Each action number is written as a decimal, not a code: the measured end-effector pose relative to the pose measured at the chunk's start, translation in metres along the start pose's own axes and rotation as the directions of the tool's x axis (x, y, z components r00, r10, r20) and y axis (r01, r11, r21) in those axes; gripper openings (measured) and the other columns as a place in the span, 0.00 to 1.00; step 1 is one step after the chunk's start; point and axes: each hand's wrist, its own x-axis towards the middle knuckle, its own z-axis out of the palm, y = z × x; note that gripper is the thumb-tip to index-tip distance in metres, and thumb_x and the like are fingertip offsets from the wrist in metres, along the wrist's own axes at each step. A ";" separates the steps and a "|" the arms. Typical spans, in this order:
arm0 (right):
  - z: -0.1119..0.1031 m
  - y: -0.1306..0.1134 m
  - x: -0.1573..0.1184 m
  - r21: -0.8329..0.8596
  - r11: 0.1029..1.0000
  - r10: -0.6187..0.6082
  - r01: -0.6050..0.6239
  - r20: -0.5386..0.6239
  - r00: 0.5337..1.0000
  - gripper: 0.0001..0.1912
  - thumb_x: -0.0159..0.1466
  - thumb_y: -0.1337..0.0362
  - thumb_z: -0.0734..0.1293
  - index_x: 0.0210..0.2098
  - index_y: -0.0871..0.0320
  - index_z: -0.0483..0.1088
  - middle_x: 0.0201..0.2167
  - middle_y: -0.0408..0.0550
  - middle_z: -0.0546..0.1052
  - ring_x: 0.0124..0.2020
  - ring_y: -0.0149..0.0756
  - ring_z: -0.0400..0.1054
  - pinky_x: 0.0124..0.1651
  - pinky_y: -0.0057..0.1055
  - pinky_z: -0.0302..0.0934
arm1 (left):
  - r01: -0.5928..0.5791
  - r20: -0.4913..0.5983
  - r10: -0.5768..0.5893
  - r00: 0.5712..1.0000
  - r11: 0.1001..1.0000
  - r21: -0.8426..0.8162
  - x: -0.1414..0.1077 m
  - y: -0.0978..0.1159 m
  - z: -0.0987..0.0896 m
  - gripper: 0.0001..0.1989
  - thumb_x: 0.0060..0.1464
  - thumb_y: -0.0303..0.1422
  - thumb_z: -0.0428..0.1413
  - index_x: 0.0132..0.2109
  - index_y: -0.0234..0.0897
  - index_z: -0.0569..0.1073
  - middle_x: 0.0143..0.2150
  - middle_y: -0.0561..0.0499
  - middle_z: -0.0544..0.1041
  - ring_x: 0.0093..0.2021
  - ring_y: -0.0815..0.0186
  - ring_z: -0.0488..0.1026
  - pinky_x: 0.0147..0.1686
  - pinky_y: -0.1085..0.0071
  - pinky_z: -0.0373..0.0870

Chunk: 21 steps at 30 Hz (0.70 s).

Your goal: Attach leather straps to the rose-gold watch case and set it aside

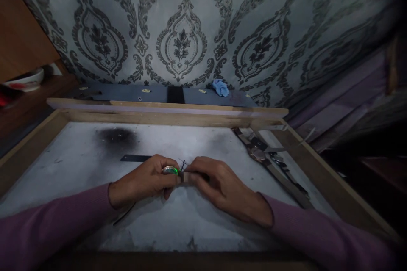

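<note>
A round watch with a greenish shine on its face is pinched in my left hand, whose fingers are closed round it. Its brown strap reaches across to my right hand, which is closed on the strap's end. A thin dark pin-like piece stands up between the two hands; which fingers touch it is not clear. Behind my left hand a dark flat strip lies on the white board. Another thin dark strip pokes out below my left wrist.
Several watches with straps lie along the right side of the wooden-framed tray. Beyond the frame, a crumpled blue cloth rests near the patterned wall. A bowl stands on a shelf at the left.
</note>
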 end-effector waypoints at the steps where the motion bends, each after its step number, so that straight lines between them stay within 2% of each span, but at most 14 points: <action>1: 0.001 -0.001 0.000 0.017 0.999 0.029 -0.029 0.020 0.999 0.07 0.62 0.71 0.62 0.34 0.60 0.72 0.28 0.46 0.74 0.28 0.32 0.66 0.31 0.28 0.58 | 0.000 0.003 0.000 1.000 1.000 0.001 0.000 0.000 0.000 0.06 0.48 0.34 0.54 0.27 0.36 0.67 0.16 0.59 0.66 0.17 0.75 0.54 0.19 0.75 0.49; 4: 0.005 -0.001 0.000 0.083 0.993 0.080 -0.084 0.047 0.996 0.03 0.61 0.70 0.65 0.33 0.61 0.72 0.27 0.44 0.73 0.27 0.31 0.65 0.29 0.27 0.57 | 0.002 0.006 -0.002 1.000 1.000 0.004 0.000 -0.001 -0.001 0.07 0.48 0.35 0.54 0.28 0.36 0.68 0.16 0.59 0.66 0.16 0.75 0.54 0.19 0.75 0.49; 10: 0.009 0.002 0.001 0.250 0.962 0.106 -0.113 0.040 0.994 0.05 0.63 0.68 0.65 0.32 0.60 0.72 0.27 0.43 0.74 0.28 0.30 0.66 0.30 0.26 0.59 | -0.007 0.019 0.007 1.000 1.000 0.010 0.000 -0.001 -0.001 0.08 0.50 0.35 0.54 0.28 0.36 0.67 0.16 0.59 0.67 0.17 0.74 0.55 0.19 0.75 0.49; 21: 0.010 0.006 0.000 0.249 0.965 0.075 -0.085 0.051 0.996 0.10 0.65 0.65 0.63 0.31 0.62 0.74 0.25 0.43 0.71 0.27 0.29 0.64 0.30 0.25 0.57 | -0.018 0.024 0.018 1.000 1.000 0.003 0.001 -0.003 -0.001 0.07 0.50 0.34 0.54 0.29 0.35 0.68 0.17 0.59 0.67 0.18 0.74 0.56 0.20 0.75 0.50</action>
